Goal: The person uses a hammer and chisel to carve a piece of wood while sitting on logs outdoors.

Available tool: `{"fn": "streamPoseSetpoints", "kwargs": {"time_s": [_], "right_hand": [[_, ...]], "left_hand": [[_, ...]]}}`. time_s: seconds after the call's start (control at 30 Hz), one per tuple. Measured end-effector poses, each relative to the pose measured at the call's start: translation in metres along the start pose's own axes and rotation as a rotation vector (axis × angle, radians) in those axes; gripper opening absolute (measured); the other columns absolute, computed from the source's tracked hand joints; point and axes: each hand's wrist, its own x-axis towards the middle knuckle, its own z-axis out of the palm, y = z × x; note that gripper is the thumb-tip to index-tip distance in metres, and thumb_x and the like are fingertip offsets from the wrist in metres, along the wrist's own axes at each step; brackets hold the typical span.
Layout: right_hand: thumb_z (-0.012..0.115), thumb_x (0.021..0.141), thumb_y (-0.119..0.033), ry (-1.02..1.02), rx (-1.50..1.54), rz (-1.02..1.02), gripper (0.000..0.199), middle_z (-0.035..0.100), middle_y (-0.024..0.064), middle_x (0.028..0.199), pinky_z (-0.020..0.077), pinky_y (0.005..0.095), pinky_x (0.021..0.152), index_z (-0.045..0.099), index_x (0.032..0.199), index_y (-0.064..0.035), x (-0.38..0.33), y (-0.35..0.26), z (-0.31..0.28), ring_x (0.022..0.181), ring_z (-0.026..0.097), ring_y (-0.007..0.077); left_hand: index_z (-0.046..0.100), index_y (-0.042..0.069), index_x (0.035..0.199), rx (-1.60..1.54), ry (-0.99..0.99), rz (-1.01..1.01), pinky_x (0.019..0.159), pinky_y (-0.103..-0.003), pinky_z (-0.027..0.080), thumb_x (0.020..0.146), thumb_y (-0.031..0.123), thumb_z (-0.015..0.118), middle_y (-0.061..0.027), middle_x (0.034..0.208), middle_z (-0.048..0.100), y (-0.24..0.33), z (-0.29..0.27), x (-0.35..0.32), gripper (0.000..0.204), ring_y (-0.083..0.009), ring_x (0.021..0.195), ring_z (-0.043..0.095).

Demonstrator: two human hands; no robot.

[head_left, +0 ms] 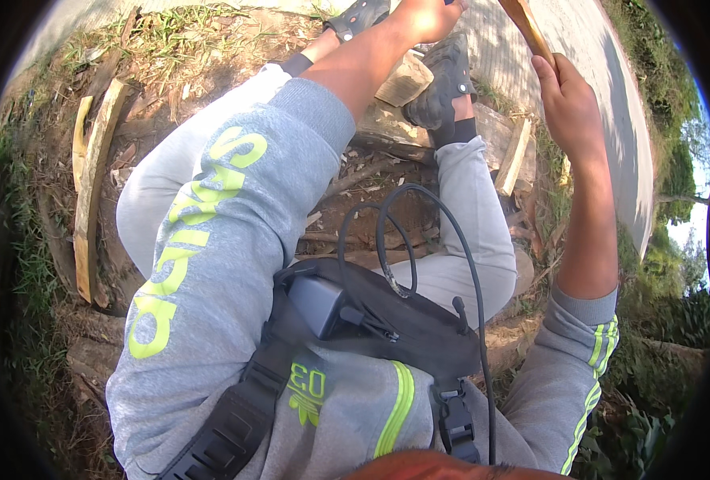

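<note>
The right hand (pixel 571 108) grips a wooden handle (pixel 528 32), upper right; what the left hand (pixel 428 21) holds, top centre, I can't tell.

The wooden handle (pixel 528 30) is smooth and orange-brown with a lighter streak along it, and it sits on the far right, its near end gripped in the right hand (pixel 571 100). It slants away toward the far left, and its other end passes out of view, so whatever it may carry cannot be seen. At the left hand (pixel 431 18) a small dark blue piece (pixel 449 2) shows, too cut off to identify. Just nearer than that hand lies the short wood block (pixel 407 78), angular and tan, tilted, with a pale cut face showing and its edges rough
</note>
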Motion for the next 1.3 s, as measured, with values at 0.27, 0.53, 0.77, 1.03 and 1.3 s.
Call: {"fn": "streamPoseSetpoints", "kwargs": {"time_s": [0.27,0.53,0.77,1.03,1.3], "right_hand": [[0.054,0.111,-0.046,-0.065,0.011,0.084,0.047,0.065,0.0114,0.076,0.0509,0.0398,0.070,0.066,0.111,-0.0011,0.000,-0.006,-0.007,0.069,0.062,0.0229],[0.056,0.110,-0.046,0.049,0.095,0.036,0.048,0.069,0.0178,0.081,0.0518,0.0444,0.072,0.066,0.111,0.0003,-0.001,-0.002,0.000,0.074,0.066,0.0320],[0.056,0.109,-0.047,-0.038,0.069,0.113,0.048,0.070,0.0224,0.088,0.0526,0.0459,0.079,0.066,0.118,-0.0011,-0.007,-0.012,0.000,0.082,0.068,0.0399],[0.053,0.110,-0.046,-0.031,0.166,0.206,0.046,0.071,0.0228,0.089,0.0533,0.0469,0.080,0.066,0.121,-0.0029,-0.006,-0.012,0.002,0.087,0.071,0.0403],[0.054,0.110,-0.047,0.009,0.321,0.192,0.045,0.068,0.0212,0.082,0.0516,0.0472,0.074,0.065,0.113,-0.0032,-0.022,-0.008,0.011,0.077,0.066,0.0401]], "left_hand": [[0.057,0.001,0.140,0.040,0.010,-0.033,0.102,-0.047,0.052,0.103,0.026,0.062,-0.0288,0.123,0.071,0.010,-0.009,-0.004,0.045,-0.0444,0.121,0.067],[0.056,0.000,0.138,-0.014,-0.001,-0.098,0.100,-0.047,0.053,0.101,0.024,0.064,-0.0327,0.118,0.071,0.010,-0.007,-0.011,0.045,-0.0422,0.116,0.069],[0.062,-0.001,0.130,0.034,-0.004,-0.040,0.097,-0.047,0.053,0.099,0.019,0.064,-0.0293,0.115,0.072,0.013,-0.008,-0.014,0.037,-0.0417,0.113,0.070],[0.063,0.000,0.131,0.009,0.004,-0.017,0.099,-0.046,0.053,0.097,0.016,0.065,-0.0301,0.115,0.072,0.002,0.000,-0.016,0.038,-0.0455,0.115,0.068],[0.062,0.001,0.133,-0.002,0.022,0.063,0.099,-0.046,0.053,0.099,0.019,0.066,-0.0283,0.115,0.073,-0.003,0.001,-0.022,0.039,-0.0423,0.115,0.070]]}}
